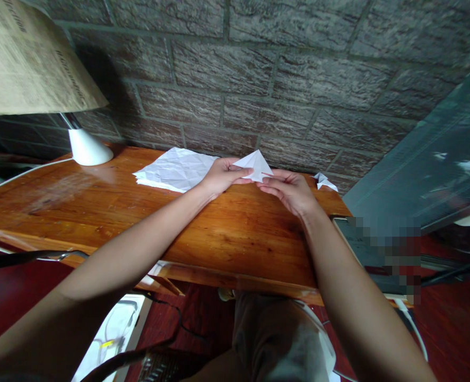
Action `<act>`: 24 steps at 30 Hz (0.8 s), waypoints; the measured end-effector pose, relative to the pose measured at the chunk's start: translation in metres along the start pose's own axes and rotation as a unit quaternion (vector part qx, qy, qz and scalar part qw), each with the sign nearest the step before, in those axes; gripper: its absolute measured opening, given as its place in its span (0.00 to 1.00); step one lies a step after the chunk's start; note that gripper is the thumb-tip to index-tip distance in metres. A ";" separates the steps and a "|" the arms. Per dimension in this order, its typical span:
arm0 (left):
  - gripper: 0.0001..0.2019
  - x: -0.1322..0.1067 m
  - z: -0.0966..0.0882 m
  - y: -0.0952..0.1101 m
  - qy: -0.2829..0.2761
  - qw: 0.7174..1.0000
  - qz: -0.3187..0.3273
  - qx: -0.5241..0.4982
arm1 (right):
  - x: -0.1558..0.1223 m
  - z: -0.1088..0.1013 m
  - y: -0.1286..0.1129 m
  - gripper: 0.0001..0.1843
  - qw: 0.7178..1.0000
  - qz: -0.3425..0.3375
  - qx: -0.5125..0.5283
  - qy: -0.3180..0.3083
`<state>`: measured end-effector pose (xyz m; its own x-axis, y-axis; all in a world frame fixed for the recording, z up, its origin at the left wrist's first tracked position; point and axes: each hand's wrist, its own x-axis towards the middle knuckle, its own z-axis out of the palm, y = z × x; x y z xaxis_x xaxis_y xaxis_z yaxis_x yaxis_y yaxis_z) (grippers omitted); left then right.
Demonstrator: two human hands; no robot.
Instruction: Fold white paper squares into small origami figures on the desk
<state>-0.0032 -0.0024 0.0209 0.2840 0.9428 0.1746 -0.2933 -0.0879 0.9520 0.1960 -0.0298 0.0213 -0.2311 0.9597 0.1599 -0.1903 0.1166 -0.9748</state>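
A small piece of folded white paper (257,161), pointed at the top and marked with creases, is held up above the far side of the wooden table. My left hand (224,174) pinches its left part, thumb across the front. At its lower right edge, the fingertips of my right hand (287,188) close on the paper. Behind and left of my left hand lies a stack of creased white sheets (175,168). Another folded white paper piece (324,182) rests near the table's right end, beyond my right hand.
A lamp with a white base (89,147) and a printed paper shade (36,61) stands at the left of the wooden table (235,239). A dark flat device (362,249) lies at the right edge. Behind runs a grey brick wall (298,95). A white box (119,329) sits below.
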 end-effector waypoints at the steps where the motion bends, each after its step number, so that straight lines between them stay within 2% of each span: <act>1: 0.22 0.000 0.000 0.000 -0.001 1.000 0.001 -0.001 | 0.000 0.000 0.000 0.20 1.000 0.001 -0.001 0.001; 24: 0.22 -0.001 0.001 -0.002 -0.014 1.000 0.010 0.012 | 0.002 0.000 0.004 0.20 0.999 -0.015 -0.030 0.006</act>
<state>-0.0020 -0.0039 0.0192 0.3033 0.9316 0.2002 -0.2775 -0.1146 0.9539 0.1943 -0.0273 0.0181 -0.2142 0.9587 0.1872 -0.1386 0.1599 -0.9774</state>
